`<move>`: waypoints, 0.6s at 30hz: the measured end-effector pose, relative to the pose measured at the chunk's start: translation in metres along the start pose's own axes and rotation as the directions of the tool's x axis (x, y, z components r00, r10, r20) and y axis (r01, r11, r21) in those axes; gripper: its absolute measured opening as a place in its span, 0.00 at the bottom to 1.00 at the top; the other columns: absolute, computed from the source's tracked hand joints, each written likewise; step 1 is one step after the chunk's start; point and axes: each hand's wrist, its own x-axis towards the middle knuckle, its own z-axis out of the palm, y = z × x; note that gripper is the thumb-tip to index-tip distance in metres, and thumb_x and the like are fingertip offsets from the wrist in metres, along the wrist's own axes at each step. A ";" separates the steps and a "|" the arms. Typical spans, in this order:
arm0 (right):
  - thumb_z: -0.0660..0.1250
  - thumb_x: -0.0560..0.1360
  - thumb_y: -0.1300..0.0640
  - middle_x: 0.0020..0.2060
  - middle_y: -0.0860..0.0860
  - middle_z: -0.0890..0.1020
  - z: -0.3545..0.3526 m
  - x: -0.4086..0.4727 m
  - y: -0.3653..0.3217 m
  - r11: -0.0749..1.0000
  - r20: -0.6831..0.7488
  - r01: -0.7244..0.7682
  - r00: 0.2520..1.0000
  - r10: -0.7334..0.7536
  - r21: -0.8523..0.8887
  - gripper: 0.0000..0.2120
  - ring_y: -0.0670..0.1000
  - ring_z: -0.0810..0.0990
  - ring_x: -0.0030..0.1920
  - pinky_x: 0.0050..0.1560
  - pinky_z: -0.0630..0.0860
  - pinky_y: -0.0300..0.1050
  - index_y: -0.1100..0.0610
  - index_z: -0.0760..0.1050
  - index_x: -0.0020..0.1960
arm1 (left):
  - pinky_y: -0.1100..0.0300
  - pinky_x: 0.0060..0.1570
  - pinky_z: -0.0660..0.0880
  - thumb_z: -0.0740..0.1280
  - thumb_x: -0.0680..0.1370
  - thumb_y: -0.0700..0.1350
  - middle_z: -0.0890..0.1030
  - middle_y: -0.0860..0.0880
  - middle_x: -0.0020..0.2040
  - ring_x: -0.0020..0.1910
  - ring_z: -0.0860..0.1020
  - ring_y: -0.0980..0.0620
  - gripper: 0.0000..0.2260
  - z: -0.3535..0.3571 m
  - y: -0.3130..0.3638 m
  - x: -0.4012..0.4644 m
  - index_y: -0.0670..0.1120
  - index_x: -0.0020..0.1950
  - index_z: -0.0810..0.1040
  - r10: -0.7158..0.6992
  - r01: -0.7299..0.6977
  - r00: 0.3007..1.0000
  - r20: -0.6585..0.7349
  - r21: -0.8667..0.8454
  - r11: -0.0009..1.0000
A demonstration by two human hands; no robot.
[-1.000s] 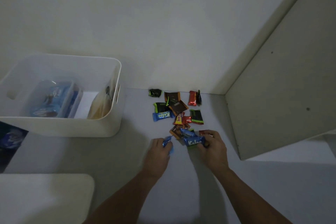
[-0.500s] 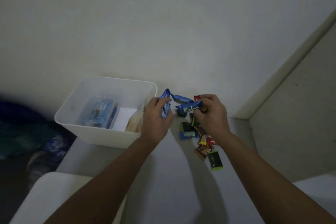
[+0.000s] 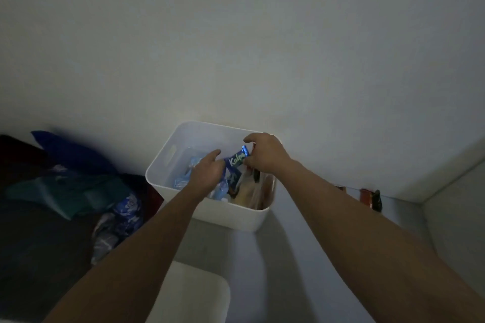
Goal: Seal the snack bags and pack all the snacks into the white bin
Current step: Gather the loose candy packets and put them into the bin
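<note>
The white bin stands on the grey table against the wall. Both my hands are over its opening. My right hand pinches a blue Kalpa snack bar and some darker small wrappers above the bin's right half. My left hand hovers palm down beside that bar, over the bin's middle; its palm hides whatever is under it. Inside the bin lie blue biscuit packs and a yellowish bag. A few small snacks remain on the table to the right, partly hidden by my right forearm.
A pile of blue and green cloth lies left of the bin. A white rounded seat or lid is at the bottom centre. A pale side panel closes off the right end of the table.
Both hands lifted blue snacks from the pile on the table and carried them left to above the bin. My view swung left, so the pile is now at the right edge.
</note>
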 end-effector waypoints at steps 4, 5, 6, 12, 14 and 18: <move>0.69 0.72 0.57 0.69 0.56 0.71 0.002 0.010 0.004 0.996 0.029 -0.038 0.999 0.036 0.084 0.27 0.55 0.70 0.68 0.65 0.66 0.42 0.57 0.69 0.70 | 0.64 0.53 0.64 0.55 0.80 0.40 0.68 0.42 0.72 0.61 0.71 0.46 0.20 -0.001 -0.006 0.005 0.42 0.73 0.66 0.007 -0.005 0.996 -0.090 0.025 1.000; 0.69 0.72 0.57 0.68 0.55 0.72 0.001 0.010 0.009 0.992 0.008 -0.049 0.999 0.048 0.114 0.26 0.55 0.72 0.66 0.63 0.67 0.41 0.57 0.70 0.69 | 0.62 0.55 0.64 0.56 0.79 0.41 0.69 0.41 0.71 0.62 0.72 0.45 0.20 0.000 -0.005 0.004 0.41 0.72 0.67 0.031 -0.028 0.993 -0.111 0.030 0.999; 0.69 0.71 0.57 0.67 0.55 0.73 -0.001 0.008 0.015 0.987 -0.017 -0.067 0.997 0.070 0.144 0.25 0.54 0.73 0.64 0.61 0.68 0.40 0.57 0.71 0.68 | 0.61 0.57 0.65 0.57 0.78 0.43 0.71 0.40 0.69 0.63 0.72 0.44 0.21 0.003 -0.002 0.002 0.40 0.70 0.69 0.058 -0.055 0.990 -0.128 0.027 0.998; 0.70 0.71 0.57 0.61 0.54 0.79 -0.019 -0.029 0.088 0.938 -0.164 -0.198 0.954 0.251 0.286 0.18 0.55 0.80 0.55 0.55 0.68 0.36 0.57 0.76 0.61 | 0.59 0.50 0.76 0.64 0.75 0.45 0.81 0.47 0.49 0.41 0.78 0.51 0.14 0.053 0.034 -0.021 0.42 0.58 0.78 0.327 -0.332 0.927 -0.183 0.003 0.943; 0.70 0.72 0.58 0.60 0.55 0.79 -0.025 -0.049 0.121 0.917 -0.160 -0.266 0.933 0.322 0.298 0.17 0.54 0.81 0.52 0.54 0.70 0.37 0.57 0.77 0.61 | 0.58 0.45 0.78 0.65 0.75 0.42 0.82 0.47 0.48 0.38 0.78 0.51 0.12 0.081 0.045 -0.032 0.42 0.56 0.79 0.458 -0.461 0.880 -0.128 0.006 0.887; 0.70 0.73 0.59 0.59 0.56 0.80 -0.024 -0.093 0.192 0.863 -0.118 -0.416 0.879 0.463 0.288 0.17 0.54 0.79 0.55 0.54 0.70 0.39 0.60 0.77 0.61 | 0.58 0.41 0.77 0.63 0.74 0.47 0.81 0.50 0.47 0.39 0.78 0.52 0.12 0.146 0.041 -0.051 0.44 0.54 0.78 0.639 -0.645 0.762 0.104 0.044 0.763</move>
